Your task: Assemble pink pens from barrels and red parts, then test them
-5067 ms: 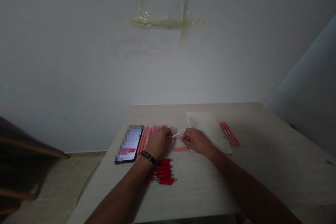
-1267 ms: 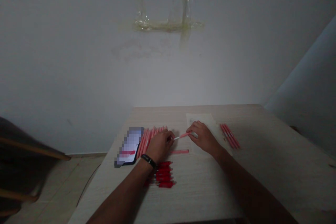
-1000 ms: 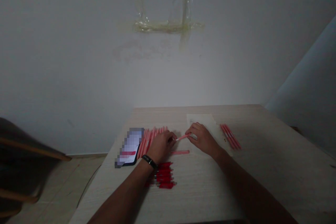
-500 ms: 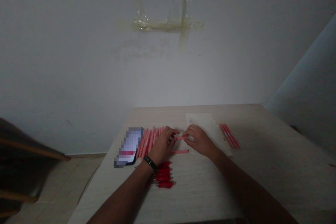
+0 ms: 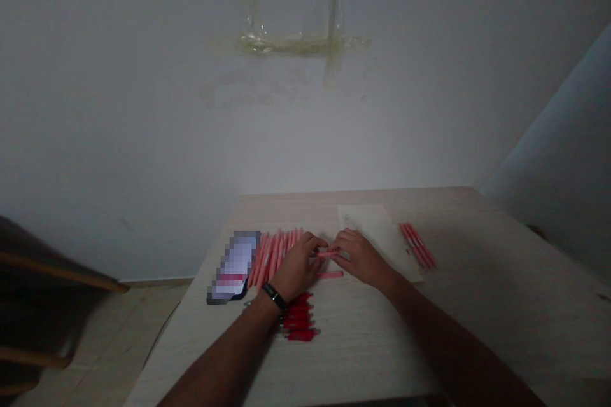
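My left hand (image 5: pixel 298 267), with a dark band on its wrist, grips one end of a small pink pen part (image 5: pixel 327 254). The fingers of my right hand (image 5: pixel 359 257) pinch its other end. Just below them, a pink tube (image 5: pixel 330 275) lies on the table, partly covered by my left hand. Several pink pen bodies (image 5: pixel 270 259) lie side by side left of my left hand. Under and beside my left wrist are several red pieces (image 5: pixel 300 318). Whether the held part is one piece or two is too small to tell.
A phone (image 5: pixel 235 267) with a blurred screen lies at the left of the wooden table (image 5: pixel 363 356). A white paper sheet (image 5: pixel 382 238) is behind my right hand, with several pink pens (image 5: pixel 417 245) to its right. The wall (image 5: pixel 305 140) rises behind.
Both hands have drawn slightly closer together around the pink part, which has dropped a little. My right hand has shifted slightly left.
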Available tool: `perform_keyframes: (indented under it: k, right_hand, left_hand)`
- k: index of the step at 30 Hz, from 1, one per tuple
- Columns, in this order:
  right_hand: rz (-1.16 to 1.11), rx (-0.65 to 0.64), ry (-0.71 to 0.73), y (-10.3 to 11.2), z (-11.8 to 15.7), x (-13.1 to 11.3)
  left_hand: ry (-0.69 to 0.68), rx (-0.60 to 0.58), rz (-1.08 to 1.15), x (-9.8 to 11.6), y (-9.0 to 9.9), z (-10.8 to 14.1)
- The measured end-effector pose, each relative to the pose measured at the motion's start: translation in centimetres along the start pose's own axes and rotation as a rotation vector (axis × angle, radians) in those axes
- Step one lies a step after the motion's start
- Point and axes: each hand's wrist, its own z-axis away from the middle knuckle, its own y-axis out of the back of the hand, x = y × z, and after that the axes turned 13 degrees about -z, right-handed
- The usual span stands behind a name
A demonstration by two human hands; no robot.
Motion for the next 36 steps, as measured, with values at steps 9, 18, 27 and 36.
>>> perform_keyframes:
  k: [9,18,27,36]
  right_hand:
    - [0.023,-0.011,-0.002,0.1,0.1,0.1]
    - [0.089,-0.07,-0.078,0.5,0.2,0.6]
    - [0.079,-0.035,-0.133,0.6,0.1,0.6]
    - [0.152,0.031,-0.166,1.9,0.3,1.3]
  left_hand:
    - [-0.022,0.014,-0.006,0.1,0.0,-0.1]
    - [-0.062,0.061,0.149,0.6,0.4,-0.2]
    - [-0.024,0.096,0.376,1.2,1.2,-0.2]
    - [0.044,0.063,0.035,0.2,0.5,0.0]
